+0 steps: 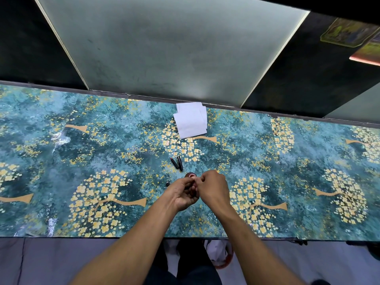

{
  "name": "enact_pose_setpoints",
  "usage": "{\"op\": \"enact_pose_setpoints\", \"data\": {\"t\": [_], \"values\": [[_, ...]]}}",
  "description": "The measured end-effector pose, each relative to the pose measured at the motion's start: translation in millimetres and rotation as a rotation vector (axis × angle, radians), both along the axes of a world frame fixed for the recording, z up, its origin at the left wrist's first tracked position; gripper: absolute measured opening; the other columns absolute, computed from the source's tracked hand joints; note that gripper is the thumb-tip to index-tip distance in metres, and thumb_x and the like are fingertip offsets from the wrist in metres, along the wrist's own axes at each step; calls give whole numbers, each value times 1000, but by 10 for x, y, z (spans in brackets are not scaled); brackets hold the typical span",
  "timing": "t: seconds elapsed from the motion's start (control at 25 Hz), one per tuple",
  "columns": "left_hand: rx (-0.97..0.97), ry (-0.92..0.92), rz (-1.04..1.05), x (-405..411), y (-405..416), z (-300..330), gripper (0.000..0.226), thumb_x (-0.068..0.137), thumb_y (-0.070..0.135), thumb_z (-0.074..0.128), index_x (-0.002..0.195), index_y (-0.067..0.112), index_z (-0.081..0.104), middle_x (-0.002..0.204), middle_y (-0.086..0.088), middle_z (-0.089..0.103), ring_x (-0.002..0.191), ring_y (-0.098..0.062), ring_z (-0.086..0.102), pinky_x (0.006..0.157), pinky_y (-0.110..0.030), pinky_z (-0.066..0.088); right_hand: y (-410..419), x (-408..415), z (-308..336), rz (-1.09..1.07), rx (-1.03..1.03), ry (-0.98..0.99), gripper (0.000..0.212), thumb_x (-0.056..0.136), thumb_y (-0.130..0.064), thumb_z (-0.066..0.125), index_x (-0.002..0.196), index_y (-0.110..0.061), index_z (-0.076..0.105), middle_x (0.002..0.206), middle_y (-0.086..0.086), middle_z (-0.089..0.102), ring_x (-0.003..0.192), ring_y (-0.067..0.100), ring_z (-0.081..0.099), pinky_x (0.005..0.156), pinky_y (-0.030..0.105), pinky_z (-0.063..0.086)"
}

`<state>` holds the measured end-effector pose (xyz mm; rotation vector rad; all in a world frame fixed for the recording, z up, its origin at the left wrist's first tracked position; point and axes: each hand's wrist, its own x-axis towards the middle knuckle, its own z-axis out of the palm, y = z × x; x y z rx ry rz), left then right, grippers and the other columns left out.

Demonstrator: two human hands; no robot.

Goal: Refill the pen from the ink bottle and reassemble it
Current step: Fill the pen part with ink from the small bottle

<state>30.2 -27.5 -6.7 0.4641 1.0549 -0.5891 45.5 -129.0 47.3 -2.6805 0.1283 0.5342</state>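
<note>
My left hand (182, 194) is wrapped around a small dark ink bottle (193, 193) near the table's middle. The bottle's round reddish top (190, 175) shows just beyond my fingers. My right hand (212, 188) meets the left, its fingertips pinched at that top; the grip itself is mostly hidden. Two pen parts lie side by side just beyond the hands: a black piece with a red tip (174, 162) and a black tube (180, 163). A small black and red piece (167, 184) lies left of my left hand.
A stack of white tissue (191, 122) lies near the far edge of the teal, flower-patterned table (82, 161). A frosted glass panel (164, 48) stands behind it. Below the near edge are my legs and a red-rimmed bin (221, 258).
</note>
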Motion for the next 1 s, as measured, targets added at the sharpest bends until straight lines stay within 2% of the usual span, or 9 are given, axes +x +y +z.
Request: {"op": "enact_pose_setpoints", "data": {"t": [0.12, 0.2, 0.28, 0.36, 0.44, 0.56, 0.76, 0.88, 1.0], "values": [[2, 8, -7, 0, 5, -26, 10, 89, 8, 65, 86, -1, 63, 65, -7, 56, 61, -13, 50, 46, -25, 54, -10, -23, 6, 105, -98, -66, 23, 94, -36, 64, 84, -15, 68, 86, 9, 71, 82, 33, 67, 62, 33, 46], [2, 6, 1, -2, 12, -30, 10, 89, 8, 65, 88, -2, 62, 69, -8, 55, 61, -13, 51, 47, -26, 54, -31, -34, -16, 118, -93, -87, 18, 94, -34, 64, 88, -17, 66, 89, 7, 71, 84, 31, 66, 63, 33, 45], [4, -10, -5, 1, 17, -25, 10, 89, 8, 64, 88, -2, 63, 69, -8, 57, 59, -13, 50, 52, -27, 54, -37, -45, -37, 53, -17, -58, 21, 93, -36, 65, 81, -19, 64, 82, 4, 69, 79, 28, 64, 64, 35, 48], [14, -31, -17, 8, 20, -27, 11, 90, 9, 63, 83, 0, 62, 63, -7, 58, 55, -12, 50, 58, -29, 52, -46, -40, -39, -37, 74, 2, 34, 94, -40, 63, 68, -18, 61, 68, 3, 65, 68, 27, 62, 61, 37, 47], [23, -43, -31, 6, 27, -22, 16, 91, 9, 63, 77, 2, 61, 53, -6, 57, 51, -13, 51, 55, -28, 53, -63, -33, -36, -92, 155, 63, 45, 97, -41, 59, 60, -14, 62, 58, 6, 65, 60, 28, 64, 58, 40, 50], [12, -42, -30, -10, 26, -16, 15, 92, 9, 63, 80, 0, 62, 51, -6, 58, 51, -14, 55, 50, -26, 53, -82, -33, -37, -103, 209, 106, 45, 101, -32, 56, 61, -13, 69, 56, 4, 68, 55, 22, 68, 61, 39, 58], [4, -30, -15, -3, 15, -12, 10, 91, 8, 64, 85, -1, 64, 56, -6, 57, 52, -12, 52, 58, -28, 51, -49, -21, -49, 57, -5, 7, 38, 99, -37, 57, 72, -12, 71, 66, 7, 68, 62, 26, 65, 60, 39, 57], [12, -18, -23, 9, 26, -9, 11, 90, 7, 64, 84, -2, 64, 63, -6, 55, 58, -12, 49, 52, -27, 52, -11, -23, -10, 142, -103, -42, 34, 99, -40, 57, 87, -12, 71, 79, 9, 71, 70, 29, 66, 58, 34, 50], [-9, 2, -17, 14, 52, -34, 9, 89, 7, 63, 88, -2, 61, 70, -7, 56, 59, -13, 50, 47, -26, 54, 5, -40, 29, 227, -166, -109, 21, 100, -32, 58, 95, -13, 67, 89, 11, 71, 80, 33, 67, 60, 33, 44]]}}
